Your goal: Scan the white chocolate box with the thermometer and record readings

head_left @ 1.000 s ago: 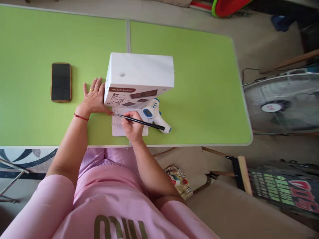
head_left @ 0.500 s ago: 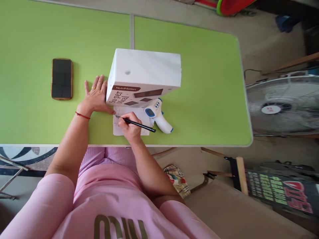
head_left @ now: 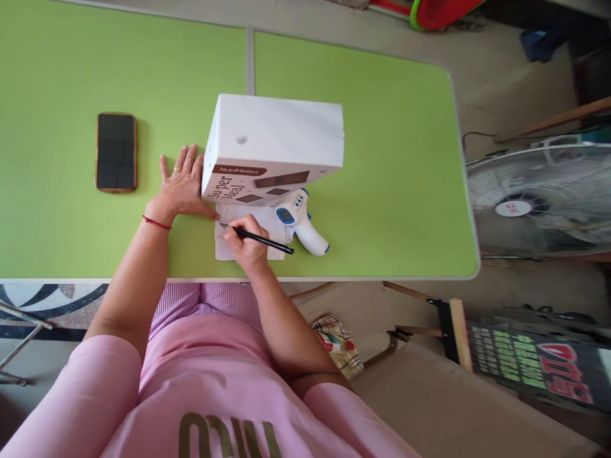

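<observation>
A black pen (head_left: pixel 265 240) is pinched in my right hand (head_left: pixel 248 246), its tip on the upper left part of a small spiral notebook (head_left: pixel 224 249). My left hand (head_left: pixel 180 189) lies flat with fingers spread, the thumb at the notebook's left edge and the other fingers beside a white box (head_left: pixel 281 130). That box, printed "NutriMotion Super Meal", stands just beyond the notebook and hides part of it. Against the notebook's right side rests a white and blue infrared thermometer (head_left: pixel 305 228), its small screen facing up.
A phone in a brown case (head_left: pixel 116 152) lies to the left on the green table (head_left: pixel 382 172). Off the table's right end stands a fan (head_left: pixel 520 207). A beige chair seat (head_left: pixel 439 401) and a dark printed bag (head_left: pixel 529 362) are at the lower right.
The whole view has shifted slightly, so things appear a little further left. The pen stays in my right hand on the notebook, and my left hand keeps its place.
</observation>
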A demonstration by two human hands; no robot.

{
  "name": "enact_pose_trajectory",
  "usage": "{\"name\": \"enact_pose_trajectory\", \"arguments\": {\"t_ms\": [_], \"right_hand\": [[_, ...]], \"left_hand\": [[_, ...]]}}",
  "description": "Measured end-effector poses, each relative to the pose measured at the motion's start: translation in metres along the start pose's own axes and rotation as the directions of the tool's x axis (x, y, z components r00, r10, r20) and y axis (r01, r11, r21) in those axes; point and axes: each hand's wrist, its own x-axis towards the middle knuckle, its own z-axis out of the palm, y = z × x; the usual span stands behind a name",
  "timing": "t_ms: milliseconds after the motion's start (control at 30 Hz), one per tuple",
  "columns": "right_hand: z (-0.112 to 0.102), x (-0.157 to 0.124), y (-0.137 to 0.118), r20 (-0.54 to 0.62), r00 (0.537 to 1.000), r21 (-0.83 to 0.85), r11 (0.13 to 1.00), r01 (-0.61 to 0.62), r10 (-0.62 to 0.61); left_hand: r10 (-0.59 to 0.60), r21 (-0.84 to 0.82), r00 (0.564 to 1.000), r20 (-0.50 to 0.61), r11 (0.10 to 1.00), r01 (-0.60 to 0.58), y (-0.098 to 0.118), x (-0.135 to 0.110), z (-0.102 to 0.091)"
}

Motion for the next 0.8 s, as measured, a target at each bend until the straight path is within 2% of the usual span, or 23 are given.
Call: {"name": "enact_pose_trajectory", "arguments": {"t_ms": [167, 400, 567, 800], "right_hand": [[0.002, -0.001, 0.003, -0.039, 0.999, 0.037, 0.999, 0.029, -0.028], [0.004, 0.000, 0.007, -0.060, 0.993, -0.012, 0.995, 0.100, -0.100], [0.005, 0.000, 0.007, -0.080, 0.981, 0.011, 0.984, 0.177, -0.175], [0.006, 0.000, 0.009, -0.082, 0.979, -0.020, 0.982, 0.187, -0.188]], "left_hand": [[0.003, 0.009, 1.000, 0.008, 1.000, -0.003, 0.002, -0.001, -0.001], [-0.080, 0.128, 0.993, 0.083, 0.989, 0.068, 0.017, -0.007, -0.012], [-0.072, 0.134, 0.995, 0.071, 0.989, 0.062, 0.017, -0.007, -0.011], [-0.087, 0.144, 0.994, 0.062, 0.987, 0.077, 0.014, -0.005, -0.007]]}}
